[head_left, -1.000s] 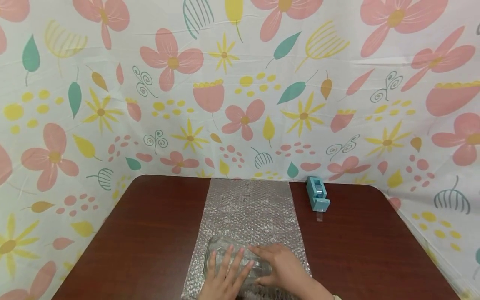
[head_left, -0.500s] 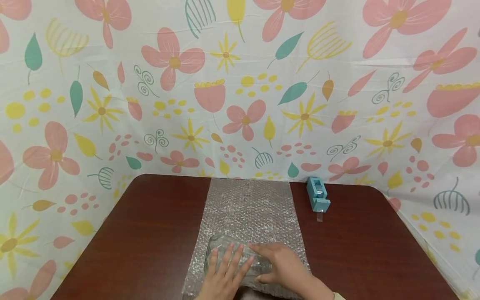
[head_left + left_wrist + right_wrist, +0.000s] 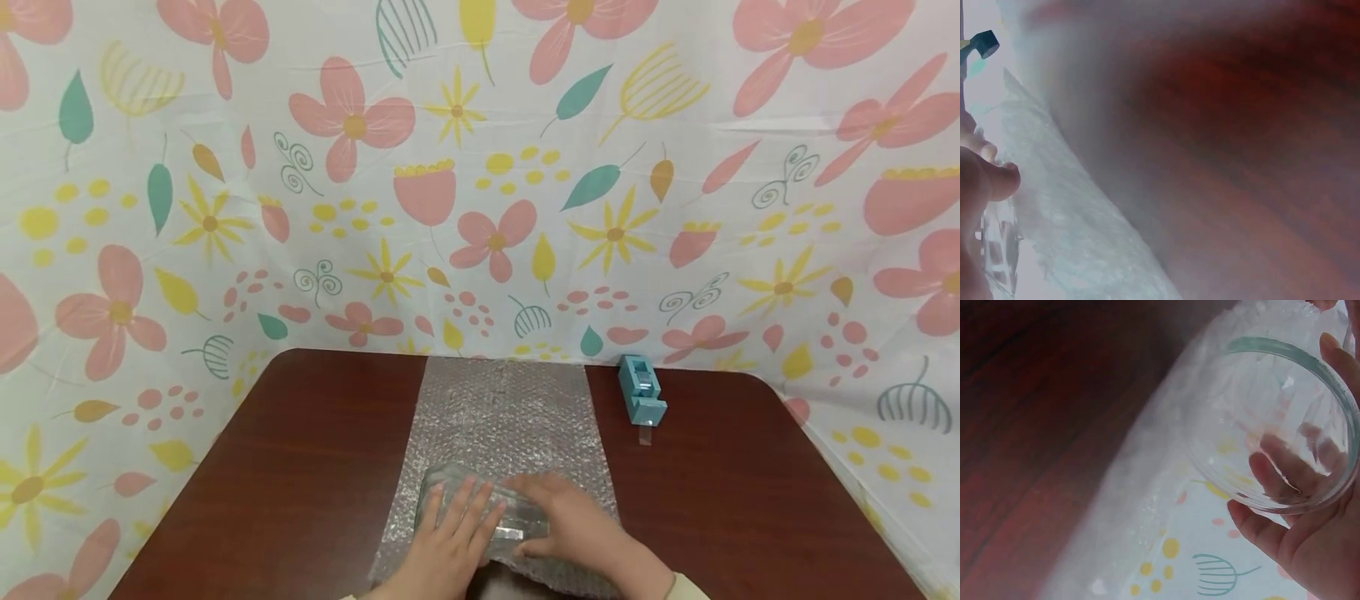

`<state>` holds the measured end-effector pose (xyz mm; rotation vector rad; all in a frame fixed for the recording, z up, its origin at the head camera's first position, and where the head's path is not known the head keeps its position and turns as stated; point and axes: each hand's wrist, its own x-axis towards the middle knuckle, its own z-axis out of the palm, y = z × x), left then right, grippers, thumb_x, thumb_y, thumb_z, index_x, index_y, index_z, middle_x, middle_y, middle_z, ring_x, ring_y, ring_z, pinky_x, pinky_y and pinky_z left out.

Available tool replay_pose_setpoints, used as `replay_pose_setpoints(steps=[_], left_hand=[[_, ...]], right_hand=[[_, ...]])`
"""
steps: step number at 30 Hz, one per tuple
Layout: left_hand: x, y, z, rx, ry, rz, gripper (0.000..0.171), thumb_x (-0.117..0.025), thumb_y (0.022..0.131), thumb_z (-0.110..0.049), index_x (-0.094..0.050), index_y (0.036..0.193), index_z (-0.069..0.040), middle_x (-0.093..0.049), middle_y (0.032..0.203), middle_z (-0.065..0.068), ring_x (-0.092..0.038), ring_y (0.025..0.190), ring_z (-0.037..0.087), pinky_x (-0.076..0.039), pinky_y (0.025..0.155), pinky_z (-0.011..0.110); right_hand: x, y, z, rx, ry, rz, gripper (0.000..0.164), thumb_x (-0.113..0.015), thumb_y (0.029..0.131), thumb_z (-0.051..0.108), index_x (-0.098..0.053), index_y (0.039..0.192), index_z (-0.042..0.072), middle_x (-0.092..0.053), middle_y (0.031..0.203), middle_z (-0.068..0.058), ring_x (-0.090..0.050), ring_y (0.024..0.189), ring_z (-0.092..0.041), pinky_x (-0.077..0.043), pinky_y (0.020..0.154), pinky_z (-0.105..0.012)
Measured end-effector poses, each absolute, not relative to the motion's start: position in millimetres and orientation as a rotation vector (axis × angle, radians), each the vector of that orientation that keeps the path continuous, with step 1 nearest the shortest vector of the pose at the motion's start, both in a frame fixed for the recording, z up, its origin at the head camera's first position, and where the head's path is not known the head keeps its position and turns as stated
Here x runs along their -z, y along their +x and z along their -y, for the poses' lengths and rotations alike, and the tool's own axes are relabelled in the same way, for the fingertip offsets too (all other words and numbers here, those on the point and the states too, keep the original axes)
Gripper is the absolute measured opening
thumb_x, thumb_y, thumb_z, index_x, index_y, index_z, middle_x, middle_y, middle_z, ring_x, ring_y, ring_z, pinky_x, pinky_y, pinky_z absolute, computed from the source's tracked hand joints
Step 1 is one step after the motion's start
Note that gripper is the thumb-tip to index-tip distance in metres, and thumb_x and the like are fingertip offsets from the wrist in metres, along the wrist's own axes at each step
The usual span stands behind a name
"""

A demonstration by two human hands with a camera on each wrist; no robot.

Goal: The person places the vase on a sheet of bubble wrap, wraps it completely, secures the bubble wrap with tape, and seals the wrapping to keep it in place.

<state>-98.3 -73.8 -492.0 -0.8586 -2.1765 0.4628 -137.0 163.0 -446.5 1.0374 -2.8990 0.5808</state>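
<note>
A clear glass jar [image 3: 517, 510] lies on its side across a sheet of bubble wrap [image 3: 510, 417], its round open mouth to the right. My left hand [image 3: 450, 533] rests on the left part of the glass with its fingers stretched out. Curled about the mouth end, my right hand [image 3: 573, 525] holds the jar. The right wrist view shows the thick rim of the glass jar [image 3: 1291, 353], with fingers [image 3: 1282, 465] seen through the glass. Toward me, the near edge of the wrap stands raised off the table beside both hands.
A blue tape dispenser [image 3: 642, 392] stands at the back right, a short strip of tape hanging from its front. The dark red-brown table [image 3: 315, 467] has rounded far corners. A flower-printed cloth [image 3: 495, 167] hangs behind it and at both sides.
The near edge of the bubble wrap has lifted and moved away from me, baring table beneath it. Both hands have shifted slightly forward with the jar, which has turned a little.
</note>
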Motion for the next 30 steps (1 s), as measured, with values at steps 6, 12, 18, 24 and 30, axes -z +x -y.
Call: replay_pose_setpoints(steps=[6, 12, 18, 24, 30], left_hand=[[479, -103, 69, -0.371, -0.932, 2.304, 0.081, -0.079, 0.075, -0.059, -0.056, 0.142, -0.020, -0.061, 0.147, 0.005, -0.056, 0.137, 0.025, -0.050, 0.104, 0.049], [463, -106, 68, -0.319, -1.007, 2.480, 0.079, -0.081, 0.080, -0.045, -0.052, 0.146, -0.014, -0.055, 0.152, 0.011, -0.052, 0.141, 0.030, -0.050, 0.106, 0.054], [449, -116, 66, -0.286, -1.040, 2.580, 0.079, -0.081, 0.081, -0.044, -0.049, 0.148, -0.015, -0.051, 0.154, 0.010, -0.050, 0.142, 0.029, -0.048, 0.109, 0.055], [442, -128, 66, -0.141, -1.038, 2.697, 0.071, -0.077, 0.087, -0.044, -0.050, 0.147, -0.018, -0.054, 0.152, 0.008, -0.050, 0.142, 0.028, -0.043, 0.113, 0.057], [442, -134, 66, -0.050, -1.040, 2.756, 0.071, -0.077, 0.088, -0.042, -0.049, 0.147, -0.016, -0.055, 0.151, 0.007, -0.051, 0.142, 0.027, -0.041, 0.114, 0.057]], right_hand=[[450, -118, -165, -0.329, 0.976, 2.637, 0.076, -0.077, 0.082, 0.059, -0.062, 0.140, 0.011, -0.067, 0.136, -0.005, -0.067, 0.120, -0.028, -0.059, 0.093, -0.051], [464, -94, -166, -0.158, 0.949, 2.459, 0.079, -0.069, 0.086, 0.064, -0.054, 0.147, 0.017, -0.063, 0.144, 0.001, -0.051, 0.142, -0.016, -0.059, 0.090, -0.048], [484, -87, -169, -0.008, 0.964, 2.263, 0.084, -0.032, 0.101, 0.071, -0.017, 0.166, 0.021, -0.010, 0.175, 0.005, 0.004, 0.163, -0.008, -0.003, 0.133, -0.031], [490, -90, -168, 0.137, 0.958, 2.287, 0.107, -0.048, 0.090, 0.079, -0.004, 0.167, 0.018, 0.008, 0.175, 0.000, 0.013, 0.162, -0.016, 0.015, 0.131, -0.039], [484, -105, -168, 0.236, 0.966, 2.271, 0.141, -0.069, 0.063, 0.084, -0.003, 0.166, 0.013, 0.011, 0.174, -0.004, 0.016, 0.161, -0.019, 0.017, 0.130, -0.044]])
